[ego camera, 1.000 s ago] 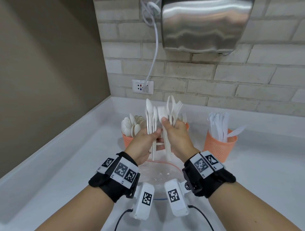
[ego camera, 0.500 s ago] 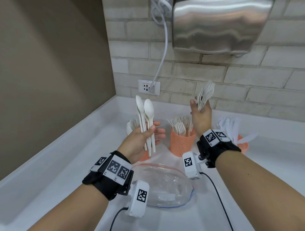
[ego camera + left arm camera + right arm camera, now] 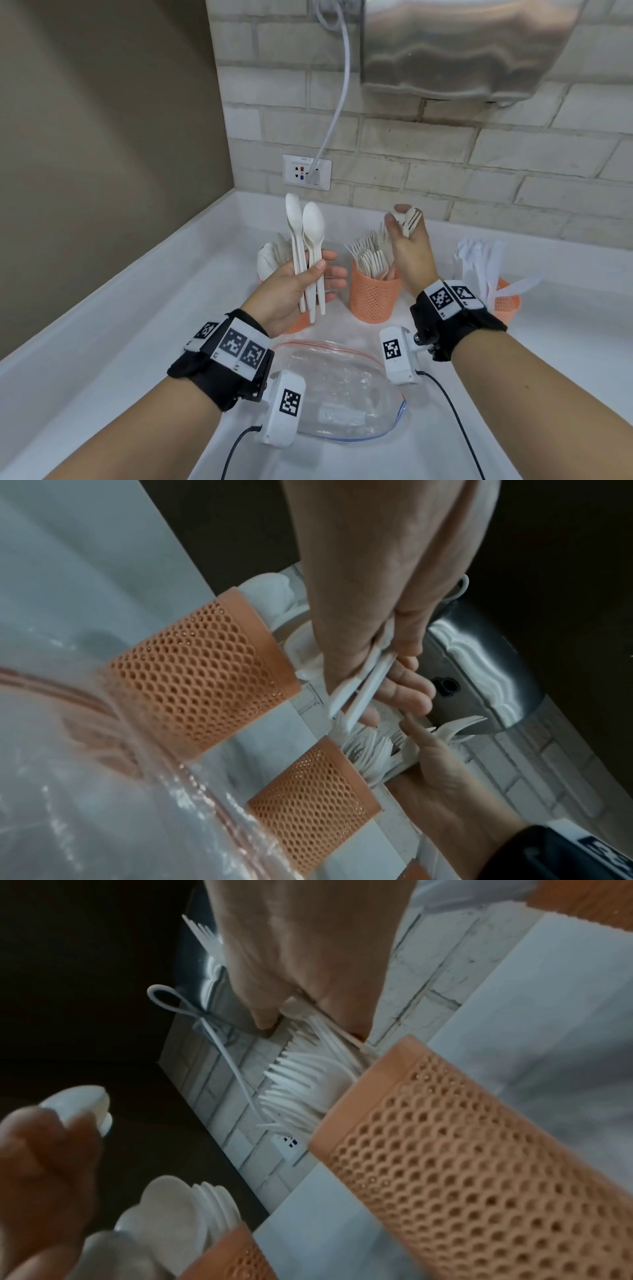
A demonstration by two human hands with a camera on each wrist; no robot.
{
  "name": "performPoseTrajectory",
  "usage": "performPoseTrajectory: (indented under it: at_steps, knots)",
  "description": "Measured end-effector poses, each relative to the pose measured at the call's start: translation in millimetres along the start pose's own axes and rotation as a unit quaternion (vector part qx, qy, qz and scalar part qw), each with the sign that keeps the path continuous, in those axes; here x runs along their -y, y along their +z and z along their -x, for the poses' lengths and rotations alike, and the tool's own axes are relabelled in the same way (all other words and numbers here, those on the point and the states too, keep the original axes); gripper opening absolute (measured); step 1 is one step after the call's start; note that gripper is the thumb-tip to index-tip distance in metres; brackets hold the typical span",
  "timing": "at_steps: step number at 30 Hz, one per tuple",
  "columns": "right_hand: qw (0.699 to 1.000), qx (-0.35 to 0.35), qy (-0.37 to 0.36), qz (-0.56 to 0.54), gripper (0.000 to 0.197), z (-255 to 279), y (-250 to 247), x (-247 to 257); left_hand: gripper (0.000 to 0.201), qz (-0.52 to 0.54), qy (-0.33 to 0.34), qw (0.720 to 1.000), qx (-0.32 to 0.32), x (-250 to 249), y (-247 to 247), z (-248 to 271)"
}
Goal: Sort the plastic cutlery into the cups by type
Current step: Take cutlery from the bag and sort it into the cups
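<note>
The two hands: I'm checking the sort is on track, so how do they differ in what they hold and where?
The left hand holds spoons upright in front of the spoon cup; the right hand grips forks above the fork cup. The spoons stand clear of their hand; the forks barely show past theirs. Both hold white plastic cutlery.
</note>
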State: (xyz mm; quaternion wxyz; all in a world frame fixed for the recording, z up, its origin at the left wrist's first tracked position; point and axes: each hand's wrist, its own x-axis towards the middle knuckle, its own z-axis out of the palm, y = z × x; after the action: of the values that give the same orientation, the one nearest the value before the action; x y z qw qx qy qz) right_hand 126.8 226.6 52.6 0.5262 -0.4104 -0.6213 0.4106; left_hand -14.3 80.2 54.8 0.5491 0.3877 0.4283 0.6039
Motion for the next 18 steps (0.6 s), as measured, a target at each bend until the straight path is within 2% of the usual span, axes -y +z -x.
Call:
performPoseTrajectory:
  at_steps: [3,5,6,9,11,13,14,16,18]
  knots:
    - [0.992,0.024,0.064,0.104,0.041,0.4,-1.1,-12.5,0.02,-0.002,0.001,1.0,0.006,0.3,-0.3,-0.6]
    - [0.976,0.051,0.065,0.204,0.045,1.1,-3.7,-12.3,0.019,-0.009,0.004,1.0,0.007,-1.0,-1.9,-0.4]
    - [0.975,0.063,0.058,0.206,0.047,1.1,-5.9,-8.3,0.019,-0.015,0.007,1.0,0.007,-1.9,-3.0,-0.3]
    - [0.994,0.072,0.024,0.076,0.071,4.9,-10.2,14.4,0.018,-0.027,0.015,1.0,0.007,-3.5,-6.5,0.0]
    - [0.997,0.039,-0.066,0.026,0.074,15.6,-6.2,34.4,0.017,-0.036,0.019,0.999,-0.004,-3.6,-6.8,-0.6]
    - [0.989,0.049,-0.14,0.01,0.07,31.2,4.4,54.1,0.017,-0.064,0.033,0.997,-0.024,-4.2,-2.3,-0.3]
    - [0.987,0.084,-0.136,0.0,0.074,39.6,12.3,62.9,0.016,-0.095,0.046,0.994,-0.03,-4.3,0.9,-0.3]
    - [0.98,0.184,-0.068,-0.032,0.086,54.0,29.9,71.5,0.019,-0.2,0.082,0.976,-0.024,-5.3,9.8,1.2]
    - [0.976,0.205,-0.012,-0.073,0.079,60.4,45.2,73.7,0.02,-0.291,0.111,0.95,-0.006,-6.6,15.3,2.0]
